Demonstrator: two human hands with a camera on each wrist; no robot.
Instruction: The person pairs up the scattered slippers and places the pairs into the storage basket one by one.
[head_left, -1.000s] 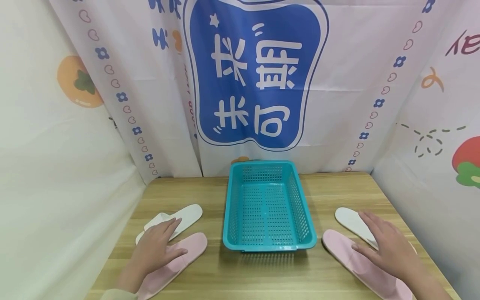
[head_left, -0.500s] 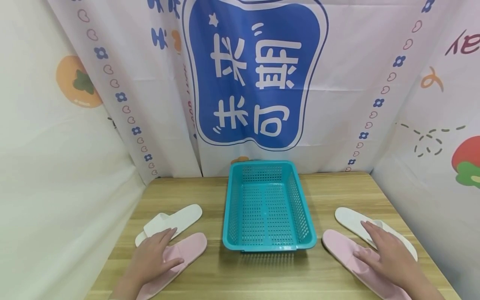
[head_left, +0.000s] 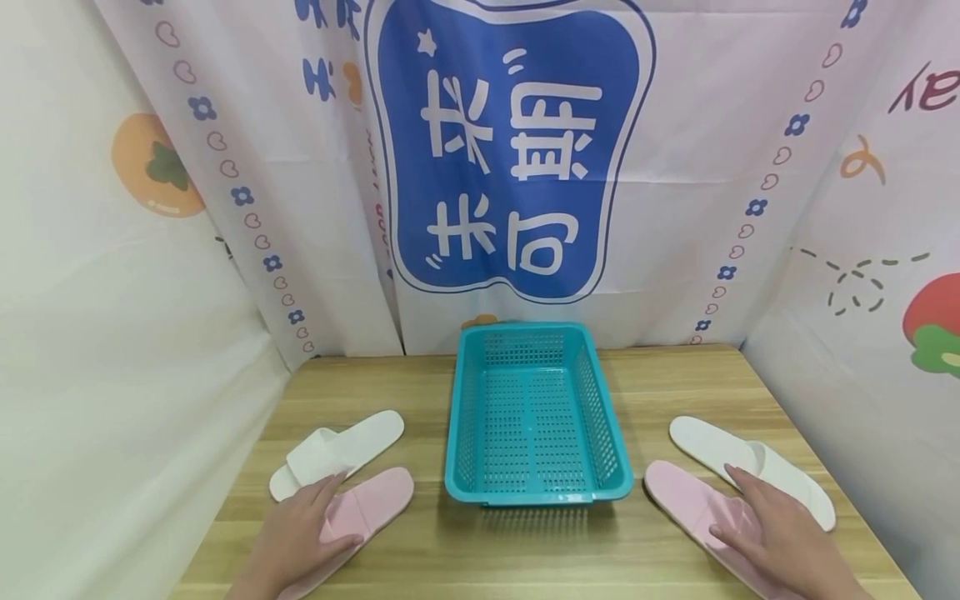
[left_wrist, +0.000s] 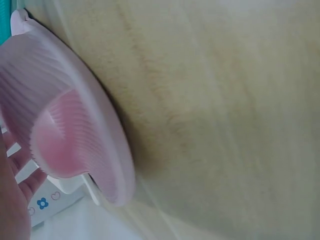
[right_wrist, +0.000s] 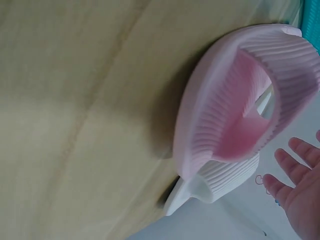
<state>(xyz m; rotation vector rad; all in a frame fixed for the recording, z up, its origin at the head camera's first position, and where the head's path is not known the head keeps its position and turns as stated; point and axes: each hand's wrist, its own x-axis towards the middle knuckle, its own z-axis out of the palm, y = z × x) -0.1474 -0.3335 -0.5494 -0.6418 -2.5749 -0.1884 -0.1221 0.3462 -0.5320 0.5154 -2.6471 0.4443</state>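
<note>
The left pink slipper [head_left: 386, 496] lies on the wood-grain surface [head_left: 465, 575], slanted, its far end pointing toward the basket [head_left: 525, 498]. The left hand [head_left: 296, 537] is above its near part; this grip is apart, fingers loosely extended, and whether they touch the slipper I cannot tell. The right pink slipper [head_left: 681, 500] slants the opposite way, also with its far end toward the basket. Over its near part is the right hand [head_left: 783, 542], that grip apart too, its fingers spread beside the ribbed strap [right_wrist: 295, 75] in the right wrist view. Just outside each pink slipper lies a white one, left [head_left: 345, 450] and right [head_left: 738, 457]. The turquoise basket, perforated, sits between the two pairs, near the back edge. Behind it hangs a pale cloth [head_left: 678, 208] with a blue panel [head_left: 501, 187] bearing white characters turned sideways
</note>
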